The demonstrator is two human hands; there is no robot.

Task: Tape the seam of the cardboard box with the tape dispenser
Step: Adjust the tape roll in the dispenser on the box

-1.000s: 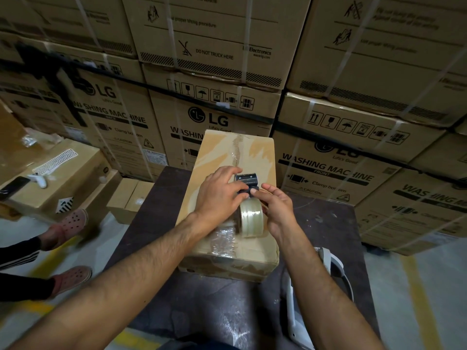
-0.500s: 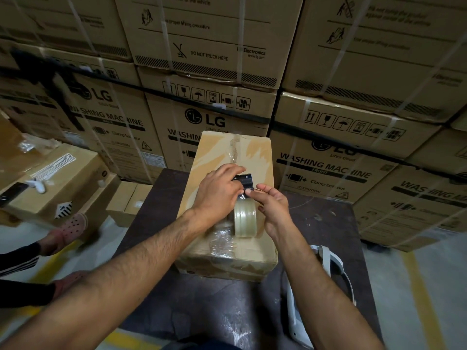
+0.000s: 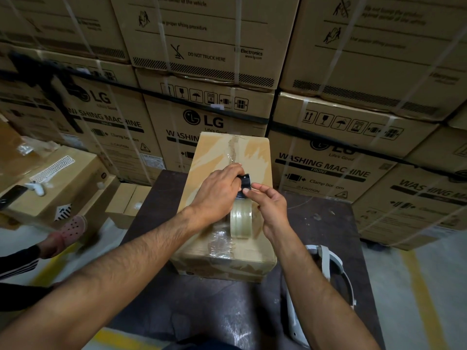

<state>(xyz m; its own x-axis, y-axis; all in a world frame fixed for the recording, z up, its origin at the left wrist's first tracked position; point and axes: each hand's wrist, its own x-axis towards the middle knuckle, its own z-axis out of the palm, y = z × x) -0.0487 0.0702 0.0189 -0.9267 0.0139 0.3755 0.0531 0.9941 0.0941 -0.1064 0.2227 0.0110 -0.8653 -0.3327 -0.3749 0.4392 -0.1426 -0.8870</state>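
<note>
The cardboard box (image 3: 255, 157) is lying on the dark table (image 3: 177, 311) before me, the tape dispenser (image 3: 241, 221) standing on its top over the seam (image 3: 233, 150). My left hand (image 3: 217, 195) is closing its grip round the dispenser while my right hand (image 3: 271, 210) is pinching its black head. Stacked cartons (image 3: 202, 46) are looming behind.

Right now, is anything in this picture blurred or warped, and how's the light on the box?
Head view: tape dispenser and cardboard box sharp; pink shoe motion-blurred; stacked cartons bow from wide-angle distortion; dim light, glare on crumpled tape at the box's near end.
</note>
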